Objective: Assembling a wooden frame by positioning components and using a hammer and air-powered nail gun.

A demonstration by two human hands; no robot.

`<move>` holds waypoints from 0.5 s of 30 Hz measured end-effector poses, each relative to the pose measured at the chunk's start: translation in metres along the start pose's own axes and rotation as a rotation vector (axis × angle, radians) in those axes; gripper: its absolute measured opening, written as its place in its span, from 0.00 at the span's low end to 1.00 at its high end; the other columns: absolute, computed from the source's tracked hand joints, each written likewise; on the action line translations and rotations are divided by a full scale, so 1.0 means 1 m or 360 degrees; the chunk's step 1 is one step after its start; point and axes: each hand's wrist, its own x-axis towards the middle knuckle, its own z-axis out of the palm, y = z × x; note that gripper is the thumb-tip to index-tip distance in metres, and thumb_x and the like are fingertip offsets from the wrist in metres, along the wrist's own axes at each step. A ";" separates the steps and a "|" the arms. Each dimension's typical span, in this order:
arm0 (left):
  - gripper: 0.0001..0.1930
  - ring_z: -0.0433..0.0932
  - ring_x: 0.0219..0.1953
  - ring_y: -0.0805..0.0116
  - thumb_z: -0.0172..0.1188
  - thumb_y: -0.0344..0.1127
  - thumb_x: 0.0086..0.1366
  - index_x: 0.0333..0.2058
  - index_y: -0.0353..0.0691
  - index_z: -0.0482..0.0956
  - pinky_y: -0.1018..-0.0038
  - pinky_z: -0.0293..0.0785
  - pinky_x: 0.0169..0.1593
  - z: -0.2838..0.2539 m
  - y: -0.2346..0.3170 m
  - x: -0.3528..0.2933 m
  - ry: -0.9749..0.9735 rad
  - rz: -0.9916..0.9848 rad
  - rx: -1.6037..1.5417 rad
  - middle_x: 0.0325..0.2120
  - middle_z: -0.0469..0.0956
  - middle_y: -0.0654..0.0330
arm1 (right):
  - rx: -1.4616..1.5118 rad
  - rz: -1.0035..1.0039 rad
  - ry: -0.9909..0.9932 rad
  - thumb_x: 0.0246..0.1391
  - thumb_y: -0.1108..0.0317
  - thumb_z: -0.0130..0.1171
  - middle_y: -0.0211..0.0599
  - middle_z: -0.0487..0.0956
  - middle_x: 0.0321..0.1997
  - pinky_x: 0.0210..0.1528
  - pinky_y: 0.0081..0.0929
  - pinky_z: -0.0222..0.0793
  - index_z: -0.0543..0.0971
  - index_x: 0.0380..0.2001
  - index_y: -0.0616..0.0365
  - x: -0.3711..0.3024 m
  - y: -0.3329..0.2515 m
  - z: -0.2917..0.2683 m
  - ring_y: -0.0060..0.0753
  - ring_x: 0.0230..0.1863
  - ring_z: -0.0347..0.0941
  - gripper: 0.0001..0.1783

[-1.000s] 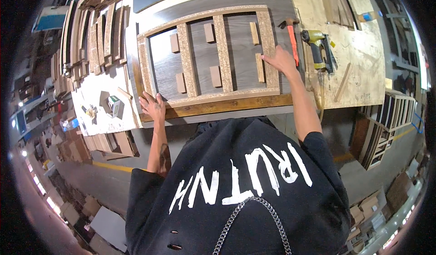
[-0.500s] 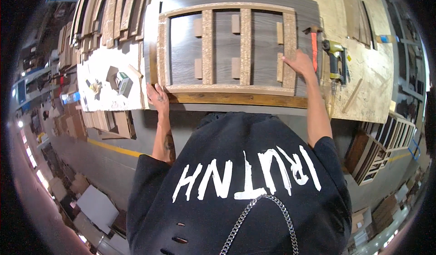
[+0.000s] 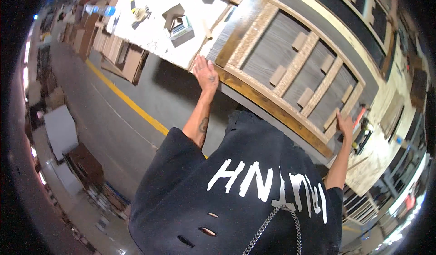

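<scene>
A ladder-like chipboard frame (image 3: 296,64) with small wood blocks beside its crosspieces lies on a grey wood-grain panel (image 3: 268,41). A brown wood strip (image 3: 277,109) runs along the frame's near side. My left hand (image 3: 206,74) rests with fingers stretched out at the near left corner of the panel, beside the worktable's edge. At the frame's right end, my right hand (image 3: 345,124) lies on the end rail with its fingers apart; part of that hand is turned from view. Neither hand holds a loose thing.
An orange-handled hammer (image 3: 359,117) and a nail gun (image 3: 364,136) lie just right of my right hand. An opened small box (image 3: 181,36) and a yellow-black tool (image 3: 140,14) sit on the table's left part. Beyond the panel lies another framed panel (image 3: 363,9).
My view has swung left, so the panel and frame now appear slanted and farther right. Both hands stay at about the same places on the panel and frame.
</scene>
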 end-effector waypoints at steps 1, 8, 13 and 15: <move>0.24 0.57 0.65 0.45 0.42 0.41 0.71 0.59 0.29 0.64 0.51 0.46 0.67 0.003 0.006 0.002 -0.0012 -0.0049 -0.0001 0.63 0.59 0.43 | -0.0025 0.0125 0.0126 0.48 0.33 0.58 0.62 0.78 0.47 0.55 0.41 0.66 0.75 0.49 0.68 0.005 0.022 0.009 0.57 0.53 0.74 0.44; 0.23 0.58 0.65 0.48 0.44 0.40 0.68 0.58 0.35 0.66 0.53 0.47 0.68 -0.001 0.015 0.005 0.0009 -0.0179 -0.0059 0.62 0.61 0.47 | -0.0099 0.0365 0.0071 0.46 0.35 0.63 0.49 0.78 0.27 0.27 0.35 0.71 0.75 0.33 0.75 0.022 0.034 0.019 0.38 0.24 0.76 0.42; 0.23 0.56 0.66 0.49 0.39 0.42 0.71 0.59 0.35 0.65 0.55 0.46 0.69 -0.004 0.010 0.004 -0.0042 -0.0221 -0.0088 0.63 0.60 0.49 | 0.0221 0.0587 -0.0200 0.49 0.44 0.67 0.33 0.71 0.17 0.13 0.25 0.54 0.73 0.19 0.61 0.041 0.043 0.021 0.24 0.12 0.64 0.29; 0.23 0.55 0.67 0.50 0.39 0.42 0.72 0.59 0.36 0.65 0.55 0.45 0.69 -0.004 0.012 0.006 -0.0056 -0.0203 -0.0118 0.63 0.60 0.49 | 0.0219 0.0602 -0.0077 0.50 0.47 0.67 0.30 0.68 0.14 0.13 0.25 0.50 0.73 0.16 0.59 0.037 0.042 0.023 0.23 0.12 0.62 0.27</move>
